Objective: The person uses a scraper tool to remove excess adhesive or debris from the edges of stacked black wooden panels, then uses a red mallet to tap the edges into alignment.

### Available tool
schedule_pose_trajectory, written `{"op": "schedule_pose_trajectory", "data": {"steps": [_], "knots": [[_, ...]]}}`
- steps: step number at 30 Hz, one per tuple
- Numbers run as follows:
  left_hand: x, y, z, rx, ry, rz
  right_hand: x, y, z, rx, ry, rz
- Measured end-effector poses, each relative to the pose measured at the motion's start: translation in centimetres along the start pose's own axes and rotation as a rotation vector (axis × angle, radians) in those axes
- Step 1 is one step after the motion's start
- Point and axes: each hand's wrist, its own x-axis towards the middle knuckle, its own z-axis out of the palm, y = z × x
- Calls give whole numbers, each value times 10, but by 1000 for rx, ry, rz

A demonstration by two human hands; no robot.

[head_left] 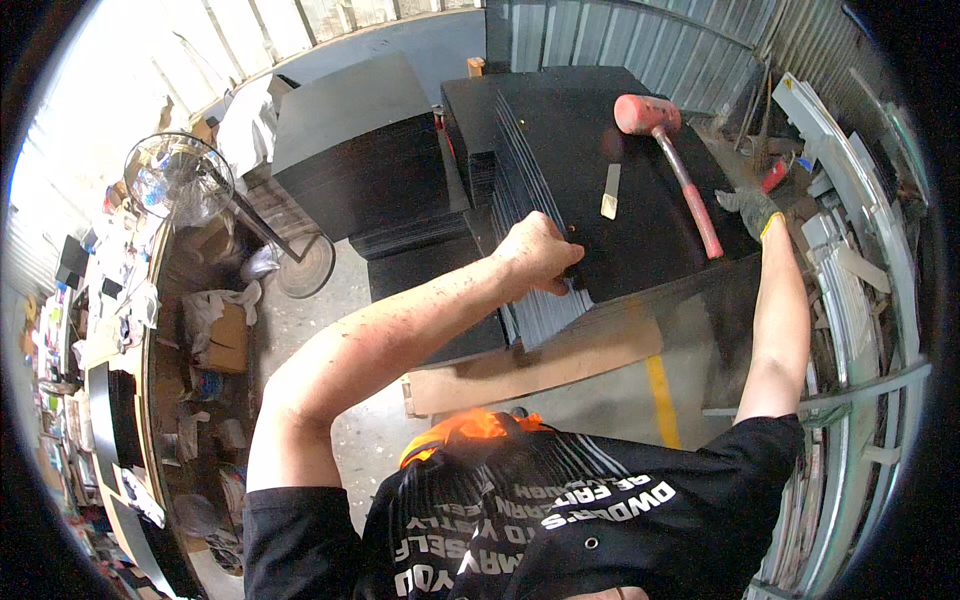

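Note:
A large stack of black sheets stands in front of me, its layers showing along the left side. My left hand, bare, is closed at the near left corner of the stack, its fingers curled over the sheet edge. My right hand, in a grey glove with a yellow cuff, rests at the right edge, fingers stretched over the top sheet; its thumb is hard to make out. On top lie a mallet with a red head and red grip, and a small flat pale strip.
Another tall stack of black sheets stands to the left. A fan on a round base and a cluttered workbench are farther left. Long metal profiles line the right side. A brown cardboard piece lies low before me.

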Motion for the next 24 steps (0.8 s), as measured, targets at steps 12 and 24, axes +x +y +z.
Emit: {"op": "schedule_pose_trajectory", "data": {"steps": [12, 24], "knots": [[7, -10, 2, -21, -7, 20, -8, -10, -3, 148, -33, 25], [-14, -3, 4, 135, 62, 62, -5, -20, -4, 42, -12, 18]]}}
